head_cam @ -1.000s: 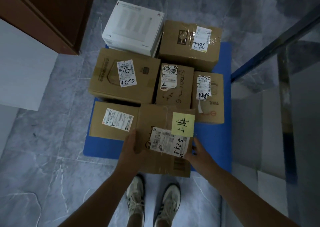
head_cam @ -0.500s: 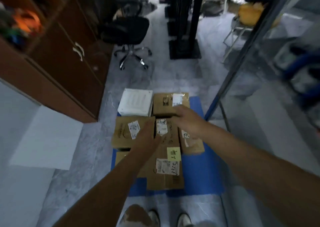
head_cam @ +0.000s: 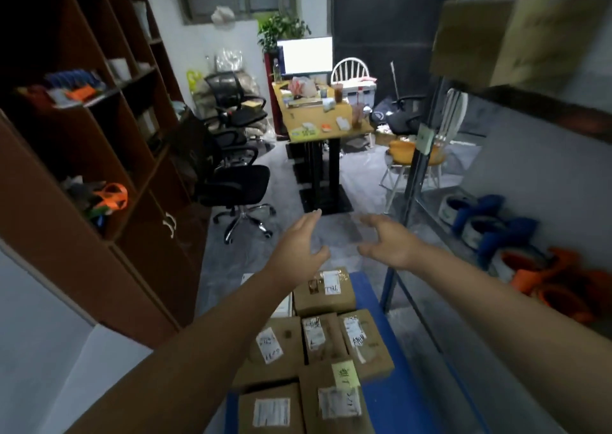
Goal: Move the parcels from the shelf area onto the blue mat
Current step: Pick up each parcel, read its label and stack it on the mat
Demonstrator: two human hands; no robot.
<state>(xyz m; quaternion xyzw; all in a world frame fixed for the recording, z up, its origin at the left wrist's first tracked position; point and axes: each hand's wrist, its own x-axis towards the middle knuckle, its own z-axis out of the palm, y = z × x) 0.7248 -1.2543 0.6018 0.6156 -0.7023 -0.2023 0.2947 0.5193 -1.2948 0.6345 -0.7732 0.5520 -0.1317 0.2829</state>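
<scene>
1. Change from a second ago: both grips were on the sides of the yellow-note parcel. They are now off it and raised forward, and that parcel lies behind and below them on the blue mat. The view has lifted from the floor to the room.
2. Left grip: fingers apart and loosely extended, thumb out to the side. It holds nothing and touches nothing.
3. Right grip: fingers spread and slightly bent, palm down. It is empty, with nothing in contact.
4. The two grips are level with each other and near but apart, with bare grey floor showing between them.
5. Parcels: a packed cluster of brown labelled boxes just below and behind both grips, resting on the mat with their sides touching. The left forearm crosses over the cluster's left edge and partly hides a white box.
6. Shelf parcel: a brown box, blurred, high up and to the right of the right grip and well apart from it. It sits on a shelf.
7. Beyond the grips: office chair ahead-left, yellow tabletop straight ahead with a lit monitor behind it.
8. Brown cabinet stands left of the left grip.
</scene>
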